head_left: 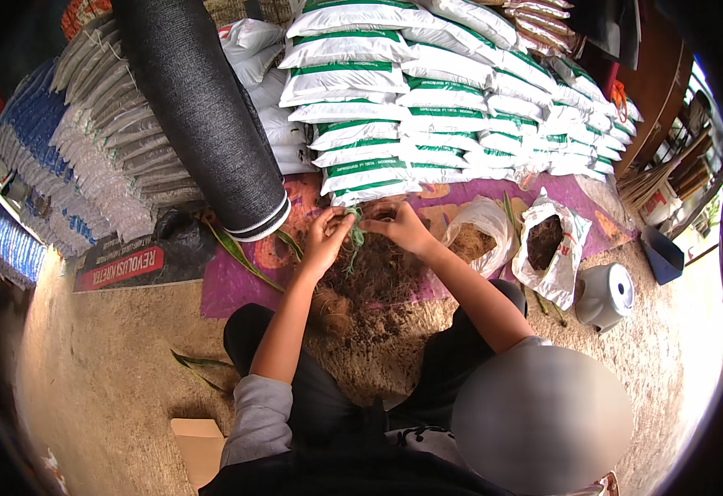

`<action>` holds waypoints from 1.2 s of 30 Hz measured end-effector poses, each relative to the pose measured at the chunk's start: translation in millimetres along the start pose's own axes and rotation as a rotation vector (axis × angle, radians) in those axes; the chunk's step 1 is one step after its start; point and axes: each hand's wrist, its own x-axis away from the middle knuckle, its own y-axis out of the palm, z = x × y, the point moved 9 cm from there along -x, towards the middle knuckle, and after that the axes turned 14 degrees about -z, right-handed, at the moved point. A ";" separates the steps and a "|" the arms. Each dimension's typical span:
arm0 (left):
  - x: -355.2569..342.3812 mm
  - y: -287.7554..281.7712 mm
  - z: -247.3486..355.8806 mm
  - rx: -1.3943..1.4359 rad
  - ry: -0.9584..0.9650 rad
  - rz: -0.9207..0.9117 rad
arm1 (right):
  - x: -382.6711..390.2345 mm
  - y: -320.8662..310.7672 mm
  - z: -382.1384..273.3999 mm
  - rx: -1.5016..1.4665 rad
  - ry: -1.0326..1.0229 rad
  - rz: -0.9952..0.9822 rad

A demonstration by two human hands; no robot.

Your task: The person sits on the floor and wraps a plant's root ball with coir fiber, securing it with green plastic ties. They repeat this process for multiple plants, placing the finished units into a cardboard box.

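A tangled length of green twine (355, 241) hangs between my two hands. My left hand (325, 236) is closed on it, thumb and fingers pinched together. From the other side my right hand (400, 227) has its fingers curled, and its fingertips meet the twine too. Below both hands a heap of dark, fibrous soil and roots (386, 273) lies on a purple sheet (229, 289). A brown clump of fibre (331, 314) rests at the near edge of the heap, between my knees.
Right of the heap stand a clear bag of brown fibre (471, 242), a white sack of dark soil (545, 240) and a tipped grey pot (605, 296). Stacked white-and-green sacks (444, 91) rise behind. A black mesh roll (204, 107) leans at left; long green leaves (246, 258) lie nearby.
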 end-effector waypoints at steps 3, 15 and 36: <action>0.1 3.2 0.9 0.217 -0.073 0.050 | -0.8 -14.6 19.9 -0.113 0.059 0.050; 5.8 -28.6 -22.8 1.032 0.017 0.023 | 11.7 -17.0 34.7 -0.863 0.183 0.162; 20.6 -102.8 -13.0 1.012 0.143 0.341 | 31.6 -105.2 -29.0 0.438 -0.132 0.476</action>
